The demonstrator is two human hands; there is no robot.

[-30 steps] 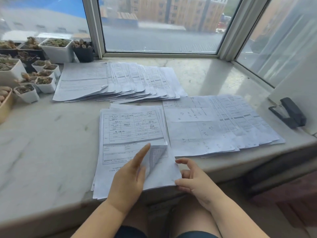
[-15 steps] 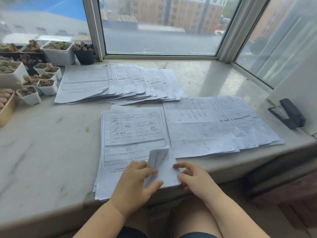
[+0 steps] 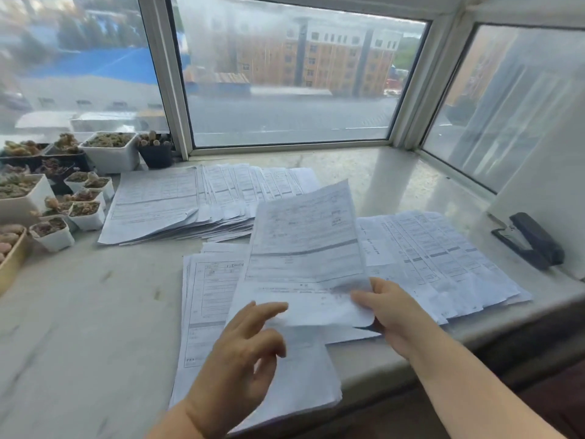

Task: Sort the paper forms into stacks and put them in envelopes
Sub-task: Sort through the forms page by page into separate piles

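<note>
On the pale marble windowsill [image 3: 95,312], sorting is in hand: one white printed paper form [image 3: 304,248] is lifted off the near unsorted pile of forms [image 3: 215,299], and the next move, as I judge it, calls for choosing between the fanned far stack [image 3: 164,204] and the fanned right stack [image 3: 443,258] and laying it there squarely. The right hand [image 3: 389,308] pinches the sheet's lower right edge between thumb and fingers, while the left hand [image 3: 240,353] hovers over the pile, fingers loosely spread, gripping nothing.
</note>
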